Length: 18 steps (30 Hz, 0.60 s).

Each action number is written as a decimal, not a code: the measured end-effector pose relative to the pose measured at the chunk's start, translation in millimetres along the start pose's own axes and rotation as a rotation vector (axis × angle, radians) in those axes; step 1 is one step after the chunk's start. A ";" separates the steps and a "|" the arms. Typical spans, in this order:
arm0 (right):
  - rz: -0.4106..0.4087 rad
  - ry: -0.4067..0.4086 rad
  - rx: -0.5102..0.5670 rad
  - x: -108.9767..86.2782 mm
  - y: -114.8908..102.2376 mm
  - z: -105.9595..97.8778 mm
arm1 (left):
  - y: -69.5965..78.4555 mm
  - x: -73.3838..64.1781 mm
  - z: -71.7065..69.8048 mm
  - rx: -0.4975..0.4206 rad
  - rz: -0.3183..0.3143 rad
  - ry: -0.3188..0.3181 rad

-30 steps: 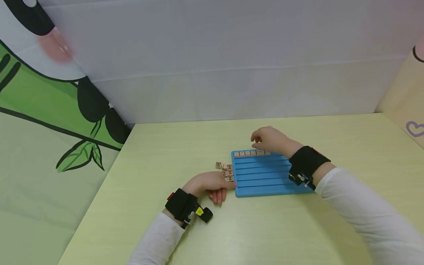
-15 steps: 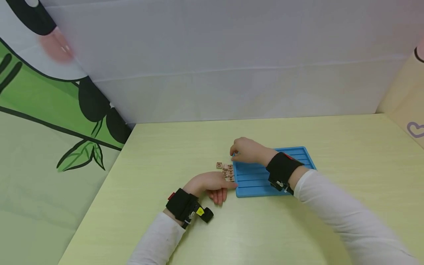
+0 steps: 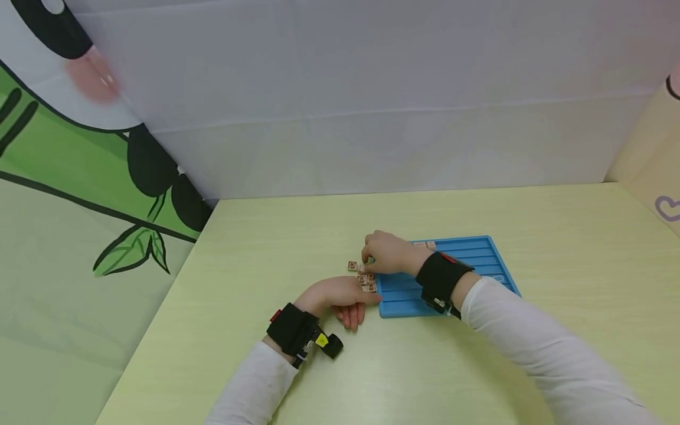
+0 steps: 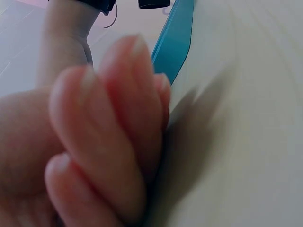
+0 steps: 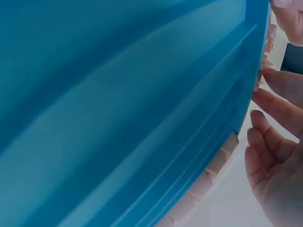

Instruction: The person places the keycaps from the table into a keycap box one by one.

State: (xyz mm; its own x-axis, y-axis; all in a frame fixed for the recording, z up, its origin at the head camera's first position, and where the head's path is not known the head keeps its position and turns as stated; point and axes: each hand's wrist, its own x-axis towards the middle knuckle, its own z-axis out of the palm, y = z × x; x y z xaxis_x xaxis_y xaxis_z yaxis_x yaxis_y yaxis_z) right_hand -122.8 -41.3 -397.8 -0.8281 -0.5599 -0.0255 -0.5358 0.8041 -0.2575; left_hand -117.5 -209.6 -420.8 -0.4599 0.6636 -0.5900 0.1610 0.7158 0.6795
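Note:
A blue ribbed tray (image 3: 406,293) lies on the table. Just off its left side is a small cluster of square wooden tiles (image 3: 368,288) with printed marks. My right hand (image 3: 390,252) reaches across the tray to this cluster, where its thumb and a finger pinch a pale tile (image 5: 259,81) by the tray's edge; its other fingers (image 5: 258,172) are bent loosely. My left hand (image 3: 340,293) rests on the table below the cluster, one extended digit touching the tray's left edge near the front corner. In the left wrist view its remaining fingers (image 4: 102,137) are relaxed.
Along the tray's far groove sits a row of tiles (image 5: 201,185), partly covered by my right hand in the head view. One tile (image 3: 352,266) lies a little apart at the left. A pale cloth wall (image 3: 372,153) rises behind the table's far edge.
My right hand has moved left and toward me, from above the tray's far row to the loose tiles, and now pinches one. My left hand has stayed in place.

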 end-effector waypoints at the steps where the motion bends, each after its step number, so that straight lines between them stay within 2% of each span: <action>1: 0.001 0.002 -0.001 0.5 0.0 0.9 | 0.3 -0.4 0.1 0.003 -0.001 0.002; 18: 0.011 -0.023 -0.024 3.1 -1.5 5.8 | 1.6 -2.1 0.2 0.015 0.007 0.013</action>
State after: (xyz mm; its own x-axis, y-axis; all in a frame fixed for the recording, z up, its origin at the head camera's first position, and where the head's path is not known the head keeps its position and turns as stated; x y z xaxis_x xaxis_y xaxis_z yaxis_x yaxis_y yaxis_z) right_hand -123.6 -45.5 -403.1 -0.8299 -0.5556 -0.0503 -0.5311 0.8144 -0.2339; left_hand -116.1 -209.8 -418.6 -0.4698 0.6657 -0.5798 0.1774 0.7145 0.6767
